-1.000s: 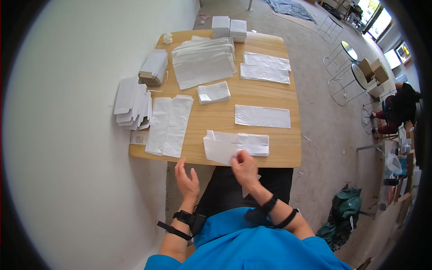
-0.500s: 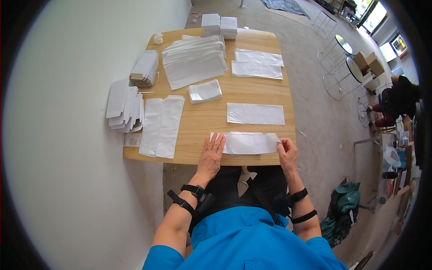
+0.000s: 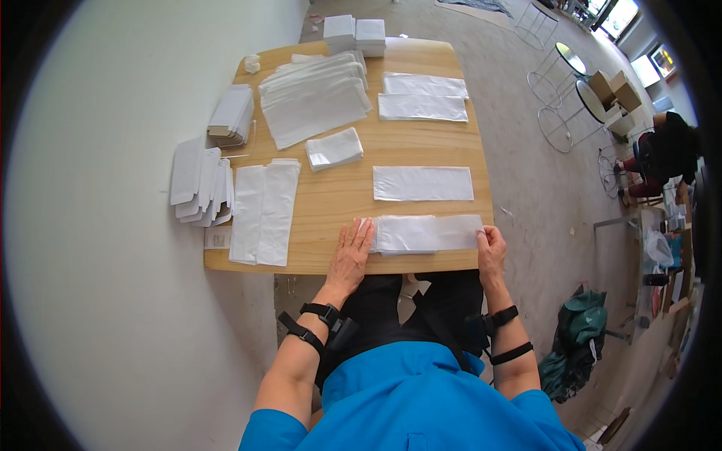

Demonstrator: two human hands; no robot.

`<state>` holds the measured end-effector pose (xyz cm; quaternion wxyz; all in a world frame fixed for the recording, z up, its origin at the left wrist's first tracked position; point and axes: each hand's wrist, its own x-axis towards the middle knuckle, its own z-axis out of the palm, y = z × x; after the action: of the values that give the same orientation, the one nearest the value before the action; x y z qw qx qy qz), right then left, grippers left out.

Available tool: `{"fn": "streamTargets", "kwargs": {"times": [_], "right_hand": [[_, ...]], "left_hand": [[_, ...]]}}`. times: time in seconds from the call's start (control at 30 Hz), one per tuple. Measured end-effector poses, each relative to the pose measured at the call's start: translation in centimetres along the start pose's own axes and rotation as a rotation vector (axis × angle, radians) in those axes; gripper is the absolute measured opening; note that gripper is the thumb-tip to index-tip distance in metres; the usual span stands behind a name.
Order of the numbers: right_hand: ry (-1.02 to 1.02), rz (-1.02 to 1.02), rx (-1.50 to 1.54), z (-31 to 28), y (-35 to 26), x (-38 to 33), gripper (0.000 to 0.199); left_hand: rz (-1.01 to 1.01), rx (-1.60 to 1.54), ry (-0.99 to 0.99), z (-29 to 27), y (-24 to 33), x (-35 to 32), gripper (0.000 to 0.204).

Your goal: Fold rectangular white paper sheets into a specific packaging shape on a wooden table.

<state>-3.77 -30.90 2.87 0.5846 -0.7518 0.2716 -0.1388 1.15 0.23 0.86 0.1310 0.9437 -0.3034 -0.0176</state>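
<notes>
My left hand [image 3: 349, 257] lies flat with its fingers stretched over the left end of a long, thin white sheet [image 3: 429, 233] near the table's front edge. The sheet looks slightly see-through, and more white layers show below its lower edge. At the sheet's right end, my right hand [image 3: 491, 252] is closed in a pinch on the corner. A similar white folded strip [image 3: 423, 183] lies flat just beyond it. Left of my left hand are two long white folded pieces [image 3: 265, 213] side by side.
The wooden table [image 3: 338, 192] also bears a fanned pile of white sheets [image 3: 312, 101], a small folded stack [image 3: 335, 149], two strips [image 3: 423, 107], white box stacks [image 3: 339, 34] and flat cartons [image 3: 199, 180]. A wall [image 3: 135, 225] runs along the left; stools [image 3: 590, 101] stand right.
My right hand has moved right, drawing the sheet's end out flatter and further right. My left hand keeps its place on the left end. The view has shifted slightly.
</notes>
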Motion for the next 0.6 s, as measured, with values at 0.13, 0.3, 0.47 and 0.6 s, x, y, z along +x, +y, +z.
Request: {"fn": "streamTargets", "kwargs": {"times": [0.13, 0.3, 0.47, 0.6], "right_hand": [[0.051, 0.031, -0.038, -0.1, 1.9, 0.9, 0.012], [0.074, 0.072, -0.115, -0.2, 4.4, 1.9, 0.017], [0.068, 0.099, -0.212, -0.1, 4.6, 2.4, 0.020], [0.211, 0.066, -0.597, 0.4, 2.8, 1.7, 0.027]], "left_hand": [[0.026, 0.039, -0.001, 0.2, -0.1, 0.2, 0.058], [0.048, 0.056, -0.017, 0.2, -0.1, 0.3, 0.058], [0.047, 0.042, -0.022, 0.2, 0.0, 0.2, 0.060], [0.055, 0.037, -0.017, -0.4, 0.2, 0.2, 0.062]]}}
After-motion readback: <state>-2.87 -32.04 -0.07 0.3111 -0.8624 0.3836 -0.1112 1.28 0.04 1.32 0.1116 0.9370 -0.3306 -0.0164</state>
